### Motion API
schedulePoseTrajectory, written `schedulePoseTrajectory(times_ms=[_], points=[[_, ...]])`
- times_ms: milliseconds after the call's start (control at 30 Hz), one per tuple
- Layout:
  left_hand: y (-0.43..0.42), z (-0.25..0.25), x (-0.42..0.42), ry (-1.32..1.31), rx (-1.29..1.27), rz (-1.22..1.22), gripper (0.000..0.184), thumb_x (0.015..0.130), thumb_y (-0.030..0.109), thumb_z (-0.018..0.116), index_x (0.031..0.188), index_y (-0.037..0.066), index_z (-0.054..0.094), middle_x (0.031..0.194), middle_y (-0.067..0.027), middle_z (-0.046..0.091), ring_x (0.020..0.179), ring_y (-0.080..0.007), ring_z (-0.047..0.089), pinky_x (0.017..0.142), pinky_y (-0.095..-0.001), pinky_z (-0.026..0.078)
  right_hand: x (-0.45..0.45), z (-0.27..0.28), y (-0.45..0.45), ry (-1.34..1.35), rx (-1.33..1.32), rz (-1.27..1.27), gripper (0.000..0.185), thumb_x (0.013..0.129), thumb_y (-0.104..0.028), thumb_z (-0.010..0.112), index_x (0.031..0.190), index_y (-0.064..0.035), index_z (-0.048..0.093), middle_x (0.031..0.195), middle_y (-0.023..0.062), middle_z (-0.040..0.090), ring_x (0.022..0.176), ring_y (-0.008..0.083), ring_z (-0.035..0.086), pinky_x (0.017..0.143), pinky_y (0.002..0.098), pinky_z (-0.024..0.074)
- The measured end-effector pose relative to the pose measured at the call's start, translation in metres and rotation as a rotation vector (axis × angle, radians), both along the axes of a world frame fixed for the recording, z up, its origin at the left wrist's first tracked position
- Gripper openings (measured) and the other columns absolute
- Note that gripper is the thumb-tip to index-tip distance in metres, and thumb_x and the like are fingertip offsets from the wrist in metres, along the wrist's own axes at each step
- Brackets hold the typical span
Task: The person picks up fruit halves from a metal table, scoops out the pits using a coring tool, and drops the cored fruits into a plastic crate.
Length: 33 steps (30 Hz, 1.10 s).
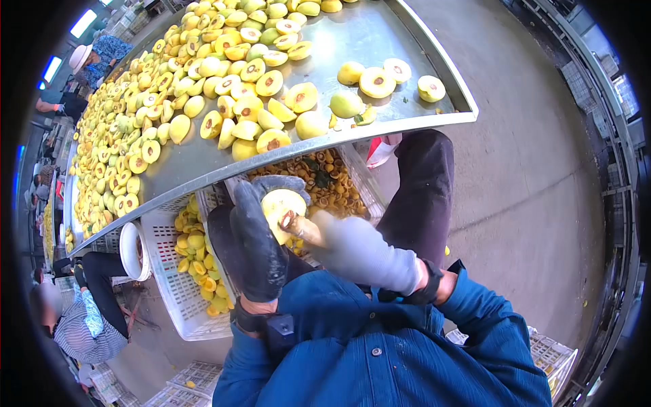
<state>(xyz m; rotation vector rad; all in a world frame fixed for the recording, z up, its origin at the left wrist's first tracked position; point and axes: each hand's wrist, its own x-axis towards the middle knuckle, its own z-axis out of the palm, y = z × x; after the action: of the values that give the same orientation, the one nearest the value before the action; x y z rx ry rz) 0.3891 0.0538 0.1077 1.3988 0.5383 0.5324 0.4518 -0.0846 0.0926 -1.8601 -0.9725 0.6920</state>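
In front of my lap, my left hand [256, 234], in a dark glove, is closed around a halved yellow peach [283, 207] with its cut face turned up. My right hand [369, 254], in a pale grey glove, grips a short pitting tool with a tan handle [308, 230]. The tool's tip meets the reddish-brown pit area of the peach half; motion blurs the hand, and its exact shape is unclear. Beneath both hands, a crate [366, 180] contains many brown pits and scraps.
A metal table [380, 41] with a raised rim carries many peach halves just ahead. To my left stand a white crate [166, 271] of yellow peach pieces [203, 264] and a white bucket [134, 251]. Other people [88, 332] sit at the far left.
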Motion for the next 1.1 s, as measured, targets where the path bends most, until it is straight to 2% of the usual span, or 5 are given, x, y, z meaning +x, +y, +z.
schedulePoseTrajectory(times_ms=[267, 500, 633, 1033, 1100], points=[[0.021, 0.014, 0.022, 0.174, -0.063, -0.498, 0.067, 0.102, 0.055, 0.025, 0.108, -0.002, 0.060, 0.097, -0.0119, 0.067, 0.085, -0.0172, 0.064, 0.080, -0.0276, 0.051, 0.006, 0.006, -0.011, 0.128, -0.165, -0.015, 0.031, 0.088, -0.020, 0.065, 0.111, -0.0011, 0.059, 0.081, 0.0142, 0.064, 0.075, 0.0208, 0.062, 0.071, 0.0352, 0.0492], [-0.015, -0.022, -0.007, -0.144, 0.105, -0.048, 0.059, 0.102, 0.049, 0.037, 0.114, -0.004, 0.060, 0.105, -0.0137, 0.067, 0.095, -0.0199, 0.065, 0.086, -0.0321, 0.052, -0.003, -0.008, -0.015, 0.692, -0.094, 0.096, 0.031, 0.089, -0.024, 0.063, 0.110, -0.0001, 0.059, 0.075, 0.0133, 0.063, 0.069, 0.0198, 0.063, 0.065, 0.0366, 0.0501], [0.006, -0.003, -0.004, -0.086, 0.507, -0.254, 0.062, 0.101, 0.050, 0.039, 0.096, -0.005, 0.067, 0.090, -0.0136, 0.070, 0.083, -0.0231, 0.068, 0.078, -0.0333, 0.053, -0.006, -0.005, -0.013, 0.210, -0.185, 0.078, 0.031, 0.088, -0.023, 0.062, 0.109, -0.0008, 0.059, 0.077, 0.0160, 0.064, 0.069, 0.0215, 0.063, 0.066, 0.0376, 0.0504], [0.013, -0.046, -0.003, -0.449, -0.454, -0.412, 0.059, 0.100, 0.051, 0.039, 0.105, -0.004, 0.062, 0.096, -0.0156, 0.067, 0.083, -0.0217, 0.066, 0.073, -0.0340, 0.054, -0.005, -0.015, 0.000, 0.742, -0.098, 0.250, 0.027, 0.085, -0.024, 0.066, 0.094, 0.0010, 0.062, 0.071, 0.0035, 0.061, 0.063, 0.0177, 0.059, 0.062, 0.0328, 0.0502], [0.017, -0.069, -0.008, -0.282, 0.072, -0.142, 0.058, 0.099, 0.050, 0.041, 0.110, -0.004, 0.059, 0.100, -0.0160, 0.066, 0.086, -0.0225, 0.066, 0.075, -0.0351, 0.055, -0.004, -0.019, 0.007, 0.725, -0.028, 0.191, 0.021, 0.083, -0.022, 0.068, 0.088, -0.0026, 0.062, 0.064, 0.0067, 0.060, 0.057, 0.0181, 0.059, 0.056, 0.0376, 0.0489]])
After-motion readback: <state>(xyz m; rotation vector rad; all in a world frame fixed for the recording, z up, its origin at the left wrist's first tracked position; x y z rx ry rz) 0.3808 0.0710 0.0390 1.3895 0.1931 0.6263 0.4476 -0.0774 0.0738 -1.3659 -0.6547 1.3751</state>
